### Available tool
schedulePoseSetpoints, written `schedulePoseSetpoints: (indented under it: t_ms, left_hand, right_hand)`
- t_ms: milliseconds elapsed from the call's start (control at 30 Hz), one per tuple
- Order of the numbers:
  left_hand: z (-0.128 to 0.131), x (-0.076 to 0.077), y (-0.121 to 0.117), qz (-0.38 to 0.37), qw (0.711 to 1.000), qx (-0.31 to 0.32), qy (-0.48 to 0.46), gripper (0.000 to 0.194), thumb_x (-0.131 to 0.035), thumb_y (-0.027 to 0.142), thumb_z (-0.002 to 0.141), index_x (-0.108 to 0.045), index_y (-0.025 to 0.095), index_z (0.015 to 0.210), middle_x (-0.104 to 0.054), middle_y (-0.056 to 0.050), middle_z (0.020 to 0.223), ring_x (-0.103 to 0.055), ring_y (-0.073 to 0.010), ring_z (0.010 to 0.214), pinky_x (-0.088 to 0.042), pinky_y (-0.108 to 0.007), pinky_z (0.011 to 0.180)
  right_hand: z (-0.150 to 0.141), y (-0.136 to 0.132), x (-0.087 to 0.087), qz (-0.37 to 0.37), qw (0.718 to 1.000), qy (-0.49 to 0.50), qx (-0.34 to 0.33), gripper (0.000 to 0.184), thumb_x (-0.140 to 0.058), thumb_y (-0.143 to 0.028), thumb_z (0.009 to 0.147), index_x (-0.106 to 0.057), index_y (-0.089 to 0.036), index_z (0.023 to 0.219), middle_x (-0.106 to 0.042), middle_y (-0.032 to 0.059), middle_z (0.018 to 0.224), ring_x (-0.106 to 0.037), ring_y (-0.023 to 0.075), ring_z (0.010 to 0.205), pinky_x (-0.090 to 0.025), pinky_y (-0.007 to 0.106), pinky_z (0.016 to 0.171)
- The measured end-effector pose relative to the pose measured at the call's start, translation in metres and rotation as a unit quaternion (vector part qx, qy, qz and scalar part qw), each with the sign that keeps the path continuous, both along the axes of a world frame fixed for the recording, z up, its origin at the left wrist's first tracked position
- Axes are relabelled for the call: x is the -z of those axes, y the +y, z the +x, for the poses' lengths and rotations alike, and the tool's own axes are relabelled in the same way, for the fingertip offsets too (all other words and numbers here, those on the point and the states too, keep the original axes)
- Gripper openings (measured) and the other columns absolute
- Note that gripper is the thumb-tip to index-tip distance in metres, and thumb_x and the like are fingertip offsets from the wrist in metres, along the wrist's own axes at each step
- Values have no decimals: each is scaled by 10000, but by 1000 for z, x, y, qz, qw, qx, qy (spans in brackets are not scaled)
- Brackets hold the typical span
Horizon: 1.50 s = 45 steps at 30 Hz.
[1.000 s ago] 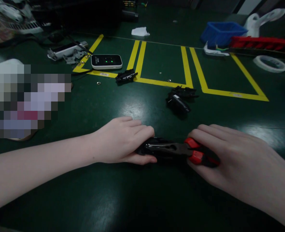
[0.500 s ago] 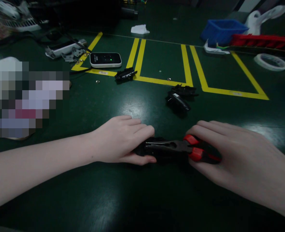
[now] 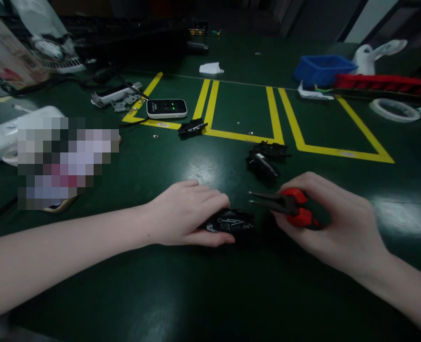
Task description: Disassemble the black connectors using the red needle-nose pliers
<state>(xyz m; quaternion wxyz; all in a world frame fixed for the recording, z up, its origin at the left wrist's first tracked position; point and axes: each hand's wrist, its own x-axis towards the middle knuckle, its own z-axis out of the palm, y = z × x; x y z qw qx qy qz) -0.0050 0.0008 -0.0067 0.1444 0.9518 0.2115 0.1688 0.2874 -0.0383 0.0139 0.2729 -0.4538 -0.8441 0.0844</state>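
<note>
Hands (image 3: 192, 213): two
Pliers (image 3: 285, 203): one
Black parts (image 3: 232, 222): four; one held, three lying
Yellow outlines (image 3: 246, 136): three
Blue bin (image 3: 319, 73): one
Device (image 3: 167, 109): one
Red strip (image 3: 385, 84): one

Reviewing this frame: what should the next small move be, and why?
Probably a small shift of the right hand, bringing the pliers left and closer over the black part. The left hand steadies that part with its slim, shiny pieces exposed, while the pliers' parted tips show nothing between them and sit near its right end, seemingly not touching it.
</note>
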Motion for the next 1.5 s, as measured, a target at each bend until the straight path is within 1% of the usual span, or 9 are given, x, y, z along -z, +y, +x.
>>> schedulePoseSetpoints:
  t_ms: [133,233,467,667,767,967,1100,1333,1500]
  left_hand:
    - [1,-5,3,-13,997,-31,65,468,-553,624,1081,-680,176,1132,-741,-47,982,-684,-205,826,-473,-320,750]
    - [-1,-7,8,13,990,-95,102,498,-549,645,1072,-692,179,1177,-730,-83,1084,-695,-245,943,-487,-349,827]
    - [-7,-12,32,40,966,-223,122,477,-518,548,1110,-675,145,1313,-689,-131,1271,-698,-291,1065,-520,-415,912]
    - [-10,-9,54,52,953,-272,123,463,-579,536,1099,-686,141,1317,-697,-147,1313,-719,-292,1098,-599,-473,955]
    - [-14,-7,71,56,947,-297,113,376,-689,429,1067,-675,164,1334,-706,-119,1341,-723,-274,1153,-633,-492,986]
    - [-15,-4,110,55,941,-320,96,378,-708,378,1062,-662,173,1377,-691,-125,1393,-720,-285,1193,-640,-507,1004]
    - [-9,-6,123,46,940,-322,102,378,-708,378,1062,-662,172,1375,-694,-124,1384,-724,-281,1181,-643,-501,995]
    - [-7,-9,122,51,940,-316,118,380,-710,379,1061,-661,171,1375,-697,-123,1377,-726,-279,1171,-646,-496,987]
    - [-10,-13,108,88,942,-309,97,388,-712,381,1059,-658,173,1383,-690,-125,1390,-721,-285,1187,-642,-506,998]
  right_hand:
    - [2,5,17,12,999,42,8,102,-714,-285,943,-661,-261,1026,-719,39,964,-711,228,812,-576,364,634]
    - [3,8,25,28,998,63,4,107,-707,-291,947,-664,-270,1043,-722,39,971,-713,238,827,-581,371,646]
    - [6,11,35,44,997,66,-12,137,-696,-287,947,-675,-270,1081,-718,47,1014,-713,242,895,-608,386,718]
    - [10,13,50,52,997,48,-18,296,-700,-442,1034,-690,-197,1200,-718,57,1151,-706,201,953,-624,394,809]
    - [11,13,54,44,999,26,-13,349,-707,-448,1036,-684,-204,1284,-717,81,1256,-719,218,1019,-638,426,862]
    - [8,9,42,13,999,-22,-28,369,-709,-439,1035,-677,-214,1326,-704,96,1329,-718,239,1088,-637,458,914]
    - [5,8,39,5,999,-36,-31,374,-708,-439,1036,-675,-218,1337,-698,100,1353,-715,245,1112,-633,470,934]
    - [1,7,42,20,998,-56,-37,386,-709,-438,1036,-670,-221,1353,-689,105,1381,-711,254,1140,-629,485,955]
    - [-6,4,42,47,995,-61,-69,396,-711,-440,1034,-667,-220,1360,-685,107,1390,-708,260,1153,-626,493,964]
